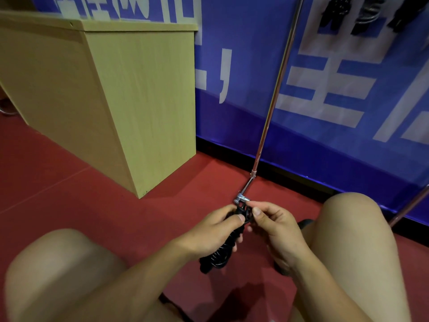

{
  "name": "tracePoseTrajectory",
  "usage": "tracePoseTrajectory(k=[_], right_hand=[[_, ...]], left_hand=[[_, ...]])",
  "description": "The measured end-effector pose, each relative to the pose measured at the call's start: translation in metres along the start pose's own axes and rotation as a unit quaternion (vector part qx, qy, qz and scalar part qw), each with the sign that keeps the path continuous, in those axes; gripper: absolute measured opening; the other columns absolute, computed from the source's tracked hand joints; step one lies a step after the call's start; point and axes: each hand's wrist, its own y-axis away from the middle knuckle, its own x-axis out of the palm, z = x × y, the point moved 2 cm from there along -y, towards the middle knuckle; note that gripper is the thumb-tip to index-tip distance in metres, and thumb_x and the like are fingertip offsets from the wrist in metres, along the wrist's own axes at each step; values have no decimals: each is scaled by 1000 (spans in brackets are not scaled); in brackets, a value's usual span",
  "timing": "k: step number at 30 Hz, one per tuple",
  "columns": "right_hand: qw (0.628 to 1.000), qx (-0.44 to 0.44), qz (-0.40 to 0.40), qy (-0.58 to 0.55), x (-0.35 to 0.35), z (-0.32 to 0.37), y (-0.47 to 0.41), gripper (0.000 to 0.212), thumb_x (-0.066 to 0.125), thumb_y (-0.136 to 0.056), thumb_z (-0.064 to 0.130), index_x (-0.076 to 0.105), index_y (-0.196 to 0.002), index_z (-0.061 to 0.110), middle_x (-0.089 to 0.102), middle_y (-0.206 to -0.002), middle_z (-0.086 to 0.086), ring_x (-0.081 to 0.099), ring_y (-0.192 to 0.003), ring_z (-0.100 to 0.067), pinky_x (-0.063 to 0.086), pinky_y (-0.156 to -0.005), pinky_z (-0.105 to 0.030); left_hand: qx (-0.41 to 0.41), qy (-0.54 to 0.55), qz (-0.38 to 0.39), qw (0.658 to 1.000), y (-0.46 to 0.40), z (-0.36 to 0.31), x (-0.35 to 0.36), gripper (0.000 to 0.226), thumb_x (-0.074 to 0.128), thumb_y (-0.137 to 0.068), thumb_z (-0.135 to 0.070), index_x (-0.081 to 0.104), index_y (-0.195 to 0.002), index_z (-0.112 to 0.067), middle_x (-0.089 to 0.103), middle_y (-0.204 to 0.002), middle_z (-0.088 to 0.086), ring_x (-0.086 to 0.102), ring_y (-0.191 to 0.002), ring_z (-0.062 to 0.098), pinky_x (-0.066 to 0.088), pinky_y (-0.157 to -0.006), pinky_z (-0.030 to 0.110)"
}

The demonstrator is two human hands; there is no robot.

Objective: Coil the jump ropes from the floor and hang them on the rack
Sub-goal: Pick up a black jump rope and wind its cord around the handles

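A red floor [69,163] runs back to a blue banner wall [348,66], with a pale wooden cabinet [116,101] standing at the left against it. A chrome rack pole [276,84] rises from its foot near the floor's back edge, just in front of the wall; dark bundles [336,15] hang at the top right corner, probably ropes already hung, though they are too blurred to be sure. The person squats with both knees in view, and between them, low over the floor just before the rack's foot, sits a black jump rope [220,252], wound into a tight bundle. The left hand [209,233] grips that bundle, fingers curled round it. The right hand [274,226] pinches the rope's end at the top of the bundle between thumb and fingers. By my reading, this rope's coiling is nearly finished, with the last tuck being secured; hanging it on the rack remains.
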Motion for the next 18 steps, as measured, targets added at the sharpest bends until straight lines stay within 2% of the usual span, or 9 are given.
tracePoseTrajectory(k=[2,4,6,9,11,14,18], right_hand=[[999,25,15,-42,0,-2,-2,55,92,-56,41,76,-97,8,69,-87,-18,62,-70,-18,54,-61,-25],[998,38,17,-54,-1,-3,-3,65,96,-46,45,75,-97,9,66,-81,-15,58,-65,-15,52,-59,-25],[997,48,26,-53,-1,-4,-3,67,94,-51,45,73,-102,6,64,-82,-13,56,-67,-16,51,-59,-25],[995,67,59,-52,1,-6,-1,64,84,-72,40,65,-118,0,65,-89,-14,57,-76,-21,50,-63,-27],[993,72,82,-50,4,-6,1,70,84,-69,45,64,-119,0,63,-84,-13,57,-72,-19,50,-64,-27],[991,66,101,-55,8,-5,3,74,87,-64,48,65,-116,0,60,-74,-9,55,-64,-13,50,-62,-25],[994,40,68,-75,10,-3,1,83,92,-55,48,64,-119,2,60,-71,-9,55,-60,-14,49,-58,-25]], left_hand=[[0,8,5,1000,0,-2,-1,17,45,-104,-24,60,-100,-20,66,-74,1,61,-66,24,50,-61,29],[0,15,6,1000,0,-3,-1,18,44,-104,-23,61,-97,-17,65,-73,4,60,-63,25,50,-59,31],[2,25,7,1000,2,-4,-1,19,44,-104,-20,60,-96,-15,65,-70,2,59,-61,24,50,-58,30],[-1,49,15,999,2,-6,0,24,46,-100,-23,60,-99,-4,65,-66,0,58,-58,22,50,-56,29],[-7,63,17,998,2,-7,0,32,48,-90,-30,60,-97,-1,63,-65,4,57,-56,24,50,-55,30],[-21,92,11,996,2,-6,1,29,49,-84,-31,60,-87,-5,61,-63,8,57,-53,24,51,-54,30],[-24,99,-6,995,3,-10,4,27,41,-101,-17,57,-84,-4,64,-58,-2,56,-49,15,50,-50,26]])
